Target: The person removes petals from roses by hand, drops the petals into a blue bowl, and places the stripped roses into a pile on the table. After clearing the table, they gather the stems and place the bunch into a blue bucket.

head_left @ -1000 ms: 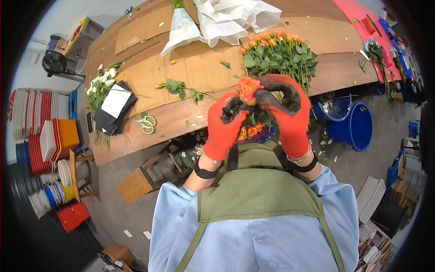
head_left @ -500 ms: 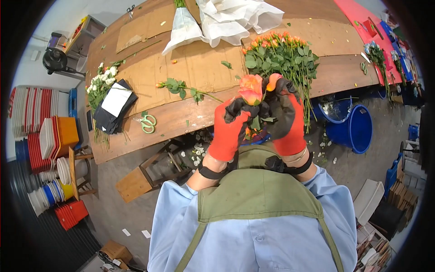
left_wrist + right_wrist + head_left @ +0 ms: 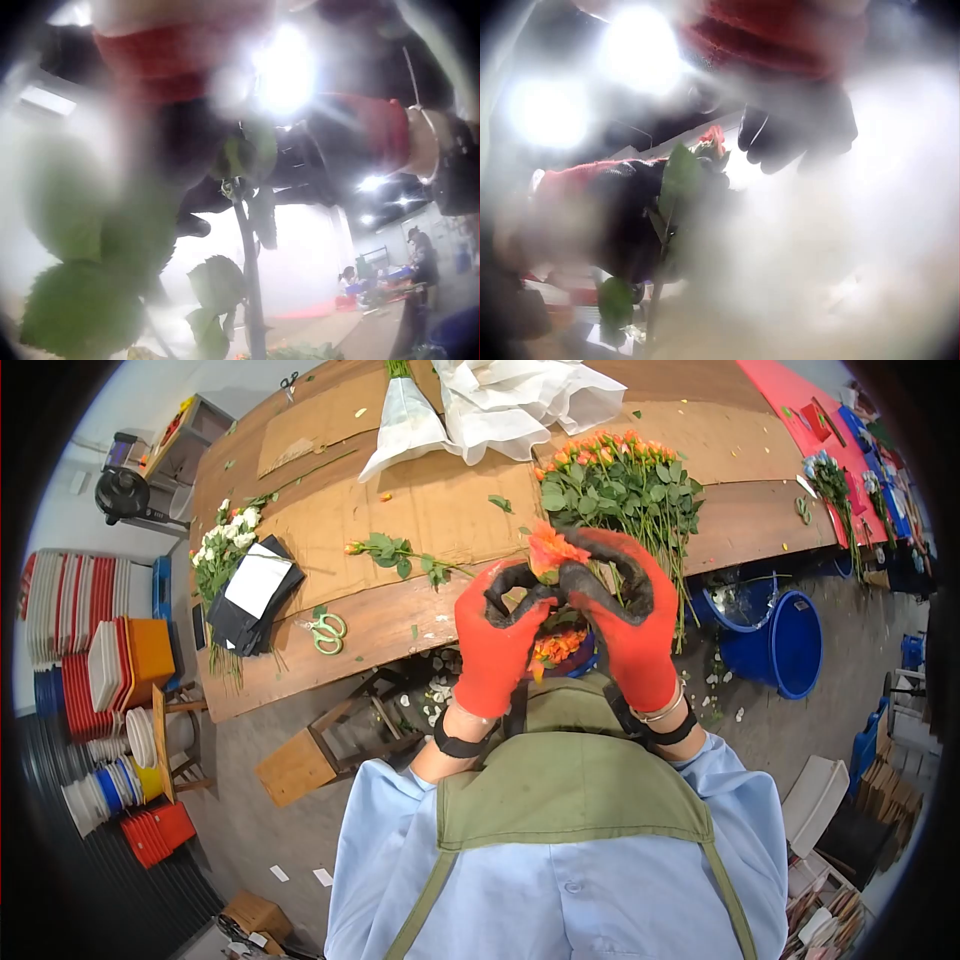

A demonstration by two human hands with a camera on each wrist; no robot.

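Note:
An orange rose [image 3: 553, 550] stands upright between two hands in red gloves with black palms. My left hand [image 3: 497, 630] pinches its stem just below the bloom. At the bloom's right side, the thumb and forefinger of my right hand [image 3: 640, 622] close on the petals in a ring shape. The left wrist view shows the leafy stem [image 3: 251, 285] hanging down from the fingers. Glare and blur cover much of the right wrist view, where the bloom [image 3: 714, 141] shows beside the left glove. Below the hands, a blue tub holds loose orange petals [image 3: 560, 647].
Behind the hands, a bunch of orange roses [image 3: 620, 485] lies on the cardboard-covered table [image 3: 440, 510]. A single rose stem [image 3: 395, 552], green-handled scissors [image 3: 327, 631] and white roses [image 3: 225, 540] lie left. Blue buckets [image 3: 775, 645] stand at right; a wooden stool [image 3: 297, 768] stands at lower left.
The right hand went from curled beside the bloom with a loose petal to gripping petals with thumb and forefinger. The bloom looks smaller and more ragged; the left hand keeps its hold.

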